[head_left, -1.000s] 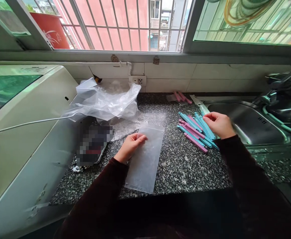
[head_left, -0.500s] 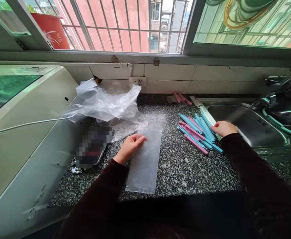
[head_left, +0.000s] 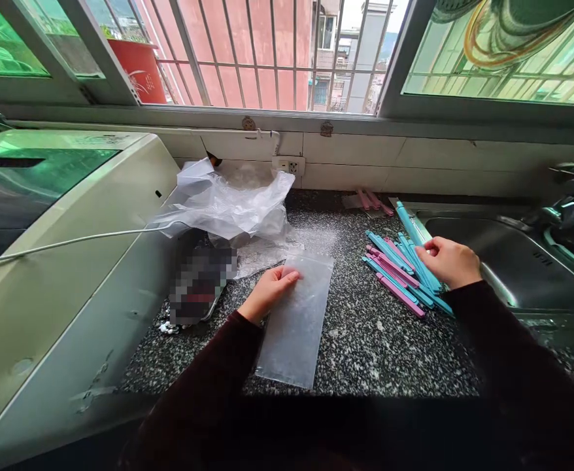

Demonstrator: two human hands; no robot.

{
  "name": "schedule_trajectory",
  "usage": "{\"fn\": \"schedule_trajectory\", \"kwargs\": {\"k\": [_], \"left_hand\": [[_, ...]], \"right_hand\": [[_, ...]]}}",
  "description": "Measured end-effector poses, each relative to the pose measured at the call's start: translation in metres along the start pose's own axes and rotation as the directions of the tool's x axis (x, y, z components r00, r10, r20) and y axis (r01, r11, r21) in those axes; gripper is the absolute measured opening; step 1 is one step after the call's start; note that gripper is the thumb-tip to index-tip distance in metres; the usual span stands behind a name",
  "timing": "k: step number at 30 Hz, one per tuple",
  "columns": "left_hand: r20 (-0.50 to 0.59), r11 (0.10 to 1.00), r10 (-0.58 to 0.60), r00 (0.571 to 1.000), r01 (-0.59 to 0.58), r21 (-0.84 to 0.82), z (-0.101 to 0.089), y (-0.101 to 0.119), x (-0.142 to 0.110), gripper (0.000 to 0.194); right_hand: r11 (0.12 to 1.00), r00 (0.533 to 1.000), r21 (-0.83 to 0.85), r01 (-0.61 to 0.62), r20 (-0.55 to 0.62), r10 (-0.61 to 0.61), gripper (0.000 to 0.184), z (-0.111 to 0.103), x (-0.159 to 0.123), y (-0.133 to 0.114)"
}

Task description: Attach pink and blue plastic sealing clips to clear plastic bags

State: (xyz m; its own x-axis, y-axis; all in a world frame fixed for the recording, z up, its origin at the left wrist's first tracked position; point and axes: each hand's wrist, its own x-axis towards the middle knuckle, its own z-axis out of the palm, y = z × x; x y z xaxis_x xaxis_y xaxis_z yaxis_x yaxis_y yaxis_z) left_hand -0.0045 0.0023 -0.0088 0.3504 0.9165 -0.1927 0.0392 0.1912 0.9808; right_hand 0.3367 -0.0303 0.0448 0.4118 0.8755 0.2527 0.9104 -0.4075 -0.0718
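Countertop: black-and-white speckled stone beneath a sliding window with metal bars outside it; one red flowerpot stands beyond the glass.
Far left: one pale appliance, crossed by a thin white cable.
Back left: crumpled clear plastic bunched below a wall socket, covering that part of the counter; in front of it lies one dark object, pixelated beyond recognition.
Right: one steel sink, just beyond the pile.
Strip count: turquoise and pink plastic strips overlap in one pile, too tangled for an exact number; about three pink strips lie apart near the wall.
Left hand: one hand, thumb and fingers pinching the top of one flat clear plastic bag, which slants toward the viewer.
Right hand: the other hand, closed on one turquoise strip angled away toward the wall.
Pile position: between the hands, touching or just beside the right, well apart from the left.
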Motion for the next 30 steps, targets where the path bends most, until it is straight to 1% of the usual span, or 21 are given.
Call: {"fn": "schedule_trajectory", "kwargs": {"k": [1, 2, 3, 5, 7, 8, 10, 11, 13, 17, 22, 24, 28, 30], "left_hand": [[0.0, 1.0, -0.006, 1.0, 0.006, -0.026, 0.0, 0.0, 0.0, 0.041], [0.001, 0.999, -0.008, 1.0, 0.008, -0.05, 0.001, 0.0, -0.001, 0.041], [0.004, 0.998, -0.006, 1.0, 0.006, -0.07, 0.001, 0.0, -0.001, 0.04], [0.016, 0.995, -0.003, 1.0, 0.005, -0.098, 0.002, 0.001, -0.001, 0.039], [0.028, 0.993, -0.006, 1.0, 0.009, -0.117, 0.002, 0.001, -0.001, 0.038], [0.033, 0.992, -0.01, 0.999, 0.014, -0.122, 0.002, 0.001, 0.0, 0.038], [0.048, 0.992, -0.02, 0.999, 0.026, -0.123, 0.002, 0.0, 0.0, 0.038], [0.058, 0.992, -0.025, 0.998, 0.032, -0.118, 0.002, 0.0, 0.001, 0.037], [0.082, 0.995, -0.029, 0.996, 0.037, -0.096, 0.002, -0.002, 0.001, 0.036], [0.129, 0.998, -0.003, 0.992, 0.011, -0.062, 0.004, -0.006, 0.002, 0.031], [0.191, 0.996, -0.05, 0.98, 0.065, -0.069, 0.006, -0.01, 0.002, 0.024], [0.217, 0.997, -0.026, 0.976, 0.042, -0.07, 0.007, -0.009, 0.001, 0.025], [0.255, 0.996, 0.07, 0.964, -0.054, -0.071, 0.007, -0.006, 0.0, 0.032], [0.242, 0.998, 0.064, 0.968, -0.055, -0.044, 0.007, -0.005, -0.001, 0.034]], "right_hand": [[0.996, 0.994, 0.041, 0.081, -0.073, -0.078, 0.025, -0.001, -0.008, -0.012], [0.982, 0.975, 0.079, 0.172, -0.156, -0.158, 0.024, -0.002, -0.016, -0.024], [0.955, 0.946, 0.116, 0.274, -0.213, -0.245, 0.024, -0.002, -0.025, -0.036], [0.873, 0.87, 0.175, 0.456, -0.294, -0.396, 0.024, 0.0, -0.041, -0.061], [0.769, 0.783, 0.203, 0.606, -0.327, -0.53, 0.023, 0.002, -0.056, -0.082], [0.726, 0.746, 0.205, 0.656, -0.324, -0.582, 0.023, 0.003, -0.062, -0.09], [0.665, 0.69, 0.201, 0.719, -0.32, -0.649, 0.022, 0.008, -0.072, -0.102], [0.65, 0.675, 0.198, 0.734, -0.32, -0.665, 0.022, 0.01, -0.075, -0.106], [0.636, 0.662, 0.198, 0.746, -0.317, -0.679, 0.021, 0.016, -0.08, -0.11], [0.626, 0.658, 0.208, 0.751, -0.31, -0.686, 0.021, 0.026, -0.082, -0.108], [0.597, 0.626, 0.192, 0.779, -0.299, -0.721, 0.021, 0.034, -0.084, -0.107], [0.594, 0.617, 0.173, 0.785, -0.293, -0.73, 0.021, 0.036, -0.084, -0.107], [0.588, 0.606, 0.16, 0.793, -0.297, -0.738, 0.021, 0.038, -0.084, -0.107], [0.581, 0.597, 0.151, 0.8, -0.304, -0.742, 0.022, 0.039, -0.084, -0.107]]}}
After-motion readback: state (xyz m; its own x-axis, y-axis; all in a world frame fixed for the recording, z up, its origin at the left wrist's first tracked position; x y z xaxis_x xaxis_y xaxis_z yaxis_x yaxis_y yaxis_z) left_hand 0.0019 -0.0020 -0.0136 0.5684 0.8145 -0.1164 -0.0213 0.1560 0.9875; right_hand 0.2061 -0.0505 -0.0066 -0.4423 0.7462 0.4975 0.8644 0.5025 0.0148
